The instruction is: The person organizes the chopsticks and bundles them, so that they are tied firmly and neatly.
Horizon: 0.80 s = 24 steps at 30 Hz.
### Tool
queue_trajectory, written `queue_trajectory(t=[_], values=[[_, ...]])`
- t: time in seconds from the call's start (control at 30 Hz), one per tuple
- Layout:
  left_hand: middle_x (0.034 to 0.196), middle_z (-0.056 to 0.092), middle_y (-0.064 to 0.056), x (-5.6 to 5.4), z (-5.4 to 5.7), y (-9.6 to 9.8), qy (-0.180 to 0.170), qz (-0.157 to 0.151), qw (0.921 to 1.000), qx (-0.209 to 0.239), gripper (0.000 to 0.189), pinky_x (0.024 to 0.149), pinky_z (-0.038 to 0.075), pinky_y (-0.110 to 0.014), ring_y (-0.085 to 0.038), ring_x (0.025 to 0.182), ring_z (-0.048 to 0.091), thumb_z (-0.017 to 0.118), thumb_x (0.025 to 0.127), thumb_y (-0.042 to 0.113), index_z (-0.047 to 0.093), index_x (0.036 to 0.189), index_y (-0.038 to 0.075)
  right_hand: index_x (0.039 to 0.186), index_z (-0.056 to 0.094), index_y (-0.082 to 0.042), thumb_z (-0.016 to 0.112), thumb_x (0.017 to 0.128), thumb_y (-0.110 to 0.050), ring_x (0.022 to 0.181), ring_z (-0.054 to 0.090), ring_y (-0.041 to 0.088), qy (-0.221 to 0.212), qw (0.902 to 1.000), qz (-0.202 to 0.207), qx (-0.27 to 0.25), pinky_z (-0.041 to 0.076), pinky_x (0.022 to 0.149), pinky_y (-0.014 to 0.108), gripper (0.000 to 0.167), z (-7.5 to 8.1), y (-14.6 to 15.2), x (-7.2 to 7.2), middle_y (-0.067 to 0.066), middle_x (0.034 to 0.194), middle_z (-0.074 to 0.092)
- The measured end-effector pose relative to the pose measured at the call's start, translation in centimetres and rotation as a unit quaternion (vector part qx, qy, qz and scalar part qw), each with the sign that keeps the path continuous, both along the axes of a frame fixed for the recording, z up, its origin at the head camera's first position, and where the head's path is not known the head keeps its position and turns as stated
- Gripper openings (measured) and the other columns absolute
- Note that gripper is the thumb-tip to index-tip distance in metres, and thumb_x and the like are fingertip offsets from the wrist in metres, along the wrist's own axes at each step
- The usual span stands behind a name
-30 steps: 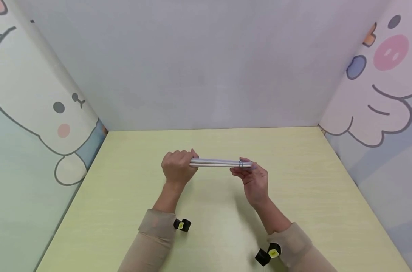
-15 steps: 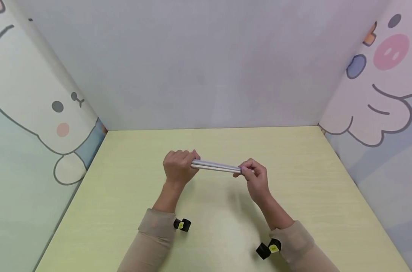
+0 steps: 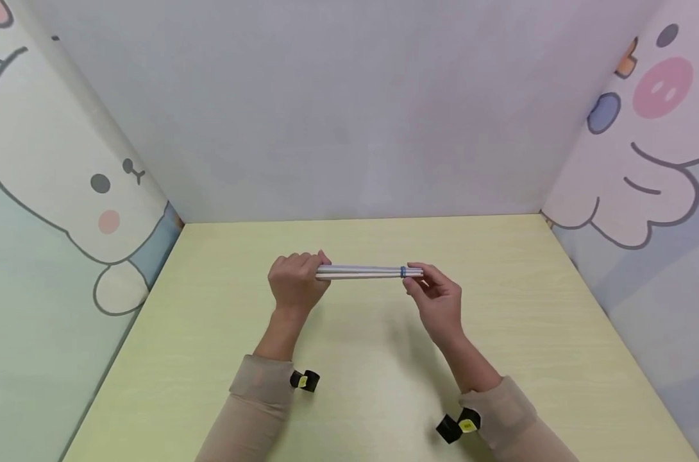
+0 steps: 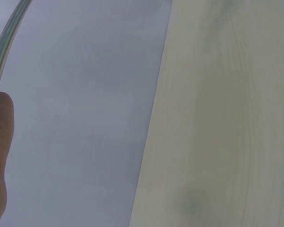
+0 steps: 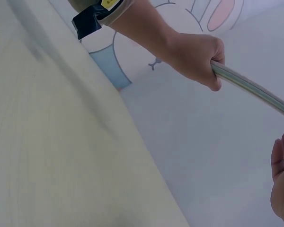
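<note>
A bundle of slim, pale chopsticks [image 3: 358, 272] lies level above the table between my two hands. My left hand [image 3: 294, 280] grips its left end in a fist, which hides that end. A blue rubber band [image 3: 403, 272] is wrapped round the bundle near the right end. There my right hand [image 3: 442, 305] pinches at the band with thumb and fingertips, the tips of the sticks showing between them. In the right wrist view, the chopsticks [image 5: 251, 86] run from the left fist to the right fingers [image 5: 278, 161] at the edge. One left finger [image 4: 1, 137] shows beside them in the left wrist view.
The pale yellow table [image 3: 349, 385] spreads beneath both hands. A plain grey-white wall [image 3: 349, 115] rises behind it, with cartoon-printed walls [image 3: 621, 179] on either side. Small black cameras [image 3: 306, 380] sit at both cuffs.
The loose-looking loops of the band now sit as a neat ring round the sticks. The right fingers turned over, pinched the band and spread slightly; the bundle tilted, then levelled.
</note>
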<state>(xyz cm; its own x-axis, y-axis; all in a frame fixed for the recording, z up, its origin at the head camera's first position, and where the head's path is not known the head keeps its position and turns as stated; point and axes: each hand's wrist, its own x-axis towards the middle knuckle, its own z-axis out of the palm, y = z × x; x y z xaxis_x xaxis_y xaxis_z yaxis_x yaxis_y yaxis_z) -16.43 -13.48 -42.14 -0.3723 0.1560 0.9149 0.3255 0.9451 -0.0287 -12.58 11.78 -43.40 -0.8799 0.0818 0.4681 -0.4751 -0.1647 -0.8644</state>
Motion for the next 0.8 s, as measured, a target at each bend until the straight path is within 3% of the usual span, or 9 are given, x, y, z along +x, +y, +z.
queue_trajectory(t=[0.17,0.3,0.5,0.7,0.8], values=[[0.046,0.051,-0.002,0.2,0.0,0.0,-0.008,0.005,0.9999,0.006,0.035,0.04,0.029,-0.032,-0.016,0.038,0.036,0.062,0.083,0.013,0.047,0.051,0.01,0.116,0.061,0.015,0.066,0.085,0.019,0.092,0.063,0.012,0.058,0.9974,-0.004,0.042,0.054,0.079,0.021,0.031,0.8,0.1,-0.1,0.012,0.107,0.06],[0.047,0.053,-0.003,0.3,0.0,0.0,-0.013,0.006,0.9999,0.005,0.035,0.041,0.031,-0.033,-0.017,0.038,0.037,0.062,0.084,0.013,0.048,0.052,0.009,0.109,0.063,0.014,0.066,0.082,0.023,0.092,0.064,0.013,0.113,0.9893,0.014,0.092,0.055,0.081,0.022,0.029,1.4,0.9,-0.5,0.017,0.102,0.063],[0.047,0.053,-0.003,0.3,0.1,-0.1,-0.01,0.003,0.9999,-0.006,0.035,0.041,0.03,-0.032,-0.018,0.038,0.038,0.062,0.082,0.013,0.047,0.051,0.01,0.103,0.07,0.005,0.07,0.078,0.023,0.086,0.065,0.013,0.162,0.9701,0.06,0.17,0.055,0.077,0.021,0.031,2.1,2.2,-1.3,0.015,0.096,0.069],[0.047,0.053,-0.001,0.4,0.0,0.6,0.0,-0.01,0.9996,-0.027,0.03,0.041,0.031,-0.031,-0.016,0.038,0.039,0.067,0.077,0.01,0.05,0.051,0.01,0.106,0.075,-0.002,0.078,0.077,0.014,0.086,0.069,0.015,0.201,0.9412,0.05,0.267,0.054,0.078,0.021,0.033,1.9,2.2,-1.6,0.008,0.099,0.074],[0.047,0.054,0.0,0.3,0.0,1.0,0.004,-0.016,0.9993,-0.032,0.029,0.041,0.032,-0.03,-0.016,0.038,0.04,0.069,0.075,0.009,0.051,0.052,0.01,0.109,0.075,-0.002,0.08,0.074,0.012,0.089,0.071,0.017,0.218,0.934,0.049,0.278,0.054,0.08,0.02,0.038,1.7,2.0,-1.7,0.01,0.102,0.074]])
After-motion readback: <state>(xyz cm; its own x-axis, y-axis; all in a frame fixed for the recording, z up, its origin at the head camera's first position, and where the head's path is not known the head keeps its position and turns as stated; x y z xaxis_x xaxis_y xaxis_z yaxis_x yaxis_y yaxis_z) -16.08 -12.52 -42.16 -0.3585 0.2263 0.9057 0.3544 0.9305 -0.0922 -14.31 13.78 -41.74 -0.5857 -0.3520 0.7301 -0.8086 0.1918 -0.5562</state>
